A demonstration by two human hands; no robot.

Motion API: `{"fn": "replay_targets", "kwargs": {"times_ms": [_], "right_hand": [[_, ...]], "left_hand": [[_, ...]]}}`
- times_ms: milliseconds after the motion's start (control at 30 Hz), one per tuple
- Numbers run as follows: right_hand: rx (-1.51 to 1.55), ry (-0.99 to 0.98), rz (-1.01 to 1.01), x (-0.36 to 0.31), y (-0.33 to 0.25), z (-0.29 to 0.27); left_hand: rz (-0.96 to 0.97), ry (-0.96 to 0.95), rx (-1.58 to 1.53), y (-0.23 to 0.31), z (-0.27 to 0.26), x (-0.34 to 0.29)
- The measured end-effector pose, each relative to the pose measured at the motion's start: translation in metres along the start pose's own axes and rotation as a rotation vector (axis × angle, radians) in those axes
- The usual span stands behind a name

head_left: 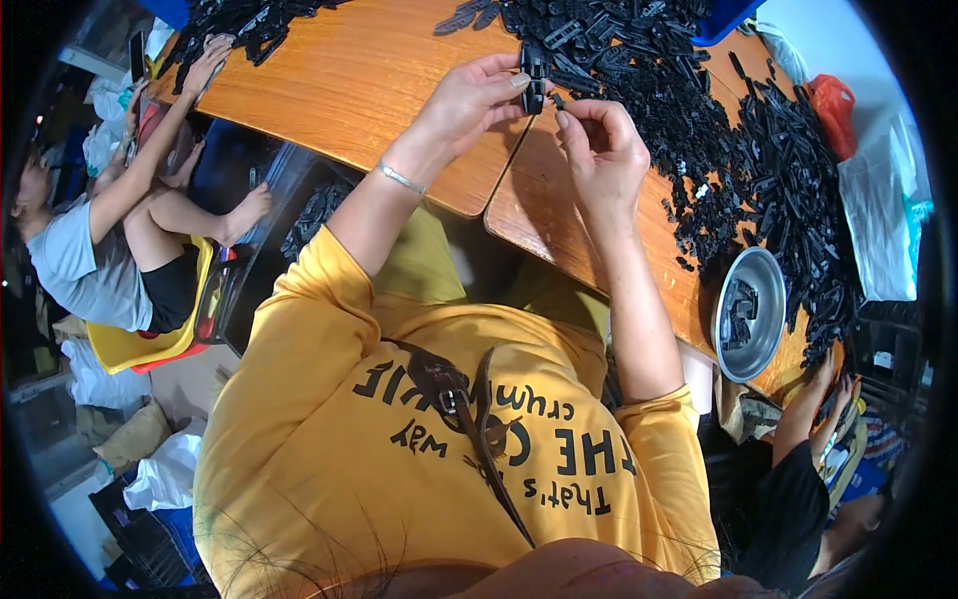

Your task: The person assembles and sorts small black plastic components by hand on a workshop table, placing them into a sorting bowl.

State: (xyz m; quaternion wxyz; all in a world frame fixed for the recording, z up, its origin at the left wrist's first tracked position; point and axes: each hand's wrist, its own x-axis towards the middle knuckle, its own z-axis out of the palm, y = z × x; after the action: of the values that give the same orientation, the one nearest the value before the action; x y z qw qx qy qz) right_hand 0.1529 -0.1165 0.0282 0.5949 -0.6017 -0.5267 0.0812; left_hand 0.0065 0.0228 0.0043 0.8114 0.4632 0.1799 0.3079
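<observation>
Above the wooden table [399, 90] my left hand [461, 108] is closed around a dark, elongated black plastic part [534, 82], held upright between thumb and fingers. Just to its right, the thumb and index finger of my right hand [611, 160] pinch a small black plastic piece [558, 102]. That small piece is close to the larger part; whether they touch I cannot tell. Beyond both hands lies a big heap of black plastic parts [649, 75], spreading to the right.
A metal bowl [776, 334] with black pieces inside stands at the table's right edge. Long black parts [798, 190] pile up behind it, near a red plastic bag [832, 115]. One person [100, 235] sits at the left; another person's dark sleeve [783, 499] shows lower right.
</observation>
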Motion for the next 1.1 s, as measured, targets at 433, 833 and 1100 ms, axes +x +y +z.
{"fn": "replay_targets", "kwargs": {"times_ms": [433, 833, 1100], "right_hand": [[-0.009, 0.072, -0.109, 0.002, 0.001, 0.011], [-0.039, -0.130, 0.060, -0.035, 0.003, 0.032], [-0.047, -0.448, 0.077, -0.040, 0.006, 0.019]], "left_hand": [[0.109, -0.013, 0.102, -0.002, 0.028, -0.022], [0.119, 0.009, 0.384, 0.005, 0.029, -0.060], [-0.150, 0.030, 1.074, 0.070, -0.063, -0.137]]}}
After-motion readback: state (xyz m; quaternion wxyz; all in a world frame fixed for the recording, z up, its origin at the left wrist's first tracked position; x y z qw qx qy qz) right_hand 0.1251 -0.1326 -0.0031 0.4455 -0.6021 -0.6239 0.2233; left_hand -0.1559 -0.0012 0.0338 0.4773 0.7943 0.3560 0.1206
